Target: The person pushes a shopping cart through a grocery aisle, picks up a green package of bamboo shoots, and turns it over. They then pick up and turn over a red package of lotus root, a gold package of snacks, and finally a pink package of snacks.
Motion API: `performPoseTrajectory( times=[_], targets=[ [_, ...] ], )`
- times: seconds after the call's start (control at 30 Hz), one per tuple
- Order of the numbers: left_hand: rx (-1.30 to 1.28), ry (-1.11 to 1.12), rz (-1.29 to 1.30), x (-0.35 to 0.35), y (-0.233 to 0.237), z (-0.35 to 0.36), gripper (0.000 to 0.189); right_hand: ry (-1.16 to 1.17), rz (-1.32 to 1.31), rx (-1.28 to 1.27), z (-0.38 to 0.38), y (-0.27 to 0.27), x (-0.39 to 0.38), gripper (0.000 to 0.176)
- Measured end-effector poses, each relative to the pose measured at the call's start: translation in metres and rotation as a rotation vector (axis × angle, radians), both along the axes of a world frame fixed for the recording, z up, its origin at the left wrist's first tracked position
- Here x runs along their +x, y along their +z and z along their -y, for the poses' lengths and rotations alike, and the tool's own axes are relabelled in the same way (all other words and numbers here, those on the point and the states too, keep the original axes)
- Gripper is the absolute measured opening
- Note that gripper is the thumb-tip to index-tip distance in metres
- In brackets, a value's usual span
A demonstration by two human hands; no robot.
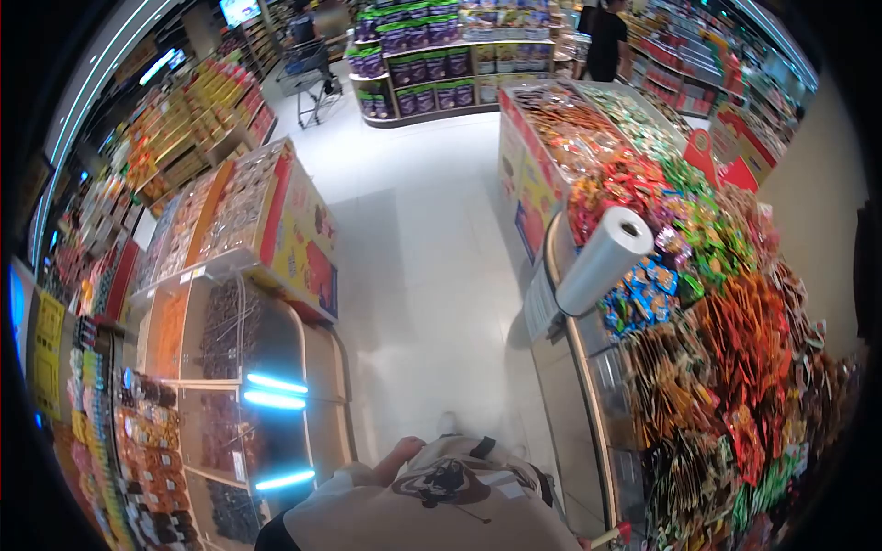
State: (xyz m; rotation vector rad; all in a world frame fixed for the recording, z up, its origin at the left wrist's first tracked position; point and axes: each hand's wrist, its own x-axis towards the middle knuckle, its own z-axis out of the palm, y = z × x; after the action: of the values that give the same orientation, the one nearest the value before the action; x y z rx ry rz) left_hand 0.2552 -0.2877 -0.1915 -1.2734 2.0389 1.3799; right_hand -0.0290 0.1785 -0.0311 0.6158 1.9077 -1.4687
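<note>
My left hand (407, 448) hangs low in front of my left side, close to the edge of my printed light shirt (441, 482). It is small and its fingers are too unclear to make out; nothing shows in it. My right hand is out of the frame. To my right, a roll of clear plastic bags (588, 275) stands upright at the edge of a candy display. Small blue packets (640, 292) lie beside the roll, with red-orange packets (746, 335) farther right. At the lower right edge of my body is a small red piece (625, 532).
A pale floor aisle (418, 248) runs ahead. Clear bins (225, 331) and a boxed candy stand (308, 239) line the left. Ahead are a shelf of purple bags (427, 66) and a shopping cart (308, 83) beside a person. Another person in black (606, 41) stands at the upper right.
</note>
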Motion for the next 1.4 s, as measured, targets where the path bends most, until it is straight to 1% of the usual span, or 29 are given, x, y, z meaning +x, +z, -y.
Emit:
performPoseTrajectory(
  times=[0.13, 0.27, 0.33, 0.43, 0.53, 0.6, 0.63, 0.73, 0.83, 0.93, 1.03, 1.13, 1.23, 1.27, 1.3, 1.37, 1.4],
  targets=[
    [-0.122, -0.107, -0.034, 0.032, -0.023, 0.021, 0.028, 0.138, 0.000, -0.011, 0.075, -0.003, -0.014, 0.030],
    [-0.010, 0.175, -0.044, 0.065, -0.018, 0.033, 0.028, 0.252, 0.003, -0.020, 0.136, -0.004, -0.018, 0.029],
    [0.045, 0.299, -0.035, 0.084, -0.041, 0.032, 0.028, 0.295, 0.002, -0.021, 0.160, -0.004, -0.016, 0.029],
    [-0.072, 0.184, -0.099, 0.109, -0.056, 0.035, 0.029, 0.319, 0.000, -0.018, 0.182, -0.004, -0.008, 0.028],
    [0.188, 0.386, 0.030, 0.108, -0.060, 0.044, 0.029, 0.333, 0.004, -0.016, 0.191, -0.004, -0.001, 0.027],
    [0.243, 0.400, 0.043, 0.098, -0.072, 0.057, 0.029, 0.324, 0.002, -0.016, 0.190, -0.005, 0.004, 0.027],
    [0.271, 0.381, 0.052, 0.088, -0.076, 0.067, 0.029, 0.314, -0.001, -0.016, 0.188, -0.004, 0.007, 0.027],
    [0.090, 0.063, -0.009, 0.042, -0.074, 0.099, 0.030, 0.253, -0.014, -0.024, 0.182, -0.005, 0.013, 0.026],
    [0.081, 0.006, -0.186, -0.010, -0.074, 0.132, 0.029, 0.204, -0.010, -0.028, 0.171, -0.012, 0.017, 0.025],
    [0.260, 0.213, -0.099, -0.075, -0.050, 0.165, 0.027, 0.148, 0.001, -0.035, 0.172, -0.020, 0.014, 0.025],
    [0.204, 0.098, -0.122, -0.124, -0.032, 0.194, 0.027, 0.085, 0.012, -0.048, 0.175, -0.026, 0.008, 0.024],
    [0.216, 0.027, -0.171, -0.177, -0.013, 0.215, 0.028, 0.039, 0.024, -0.058, 0.183, -0.030, -0.004, 0.024],
    [0.206, -0.035, -0.298, -0.238, 0.011, 0.232, 0.027, -0.005, 0.037, -0.067, 0.190, -0.032, -0.015, 0.023],
    [0.209, -0.020, -0.361, -0.264, 0.026, 0.237, 0.026, -0.018, 0.041, -0.069, 0.192, -0.031, -0.020, 0.023],
    [0.211, -0.004, -0.423, -0.292, 0.052, 0.242, 0.025, -0.031, 0.042, -0.074, 0.194, -0.032, -0.024, 0.023],
    [0.158, -0.010, -0.649, -0.351, 0.143, 0.246, 0.019, -0.054, 0.042, -0.082, 0.199, -0.034, -0.029, 0.023],
    [0.172, 0.018, -0.743, -0.375, 0.188, 0.248, 0.016, -0.068, 0.036, -0.092, 0.201, -0.034, -0.031, 0.023]
  ],
)
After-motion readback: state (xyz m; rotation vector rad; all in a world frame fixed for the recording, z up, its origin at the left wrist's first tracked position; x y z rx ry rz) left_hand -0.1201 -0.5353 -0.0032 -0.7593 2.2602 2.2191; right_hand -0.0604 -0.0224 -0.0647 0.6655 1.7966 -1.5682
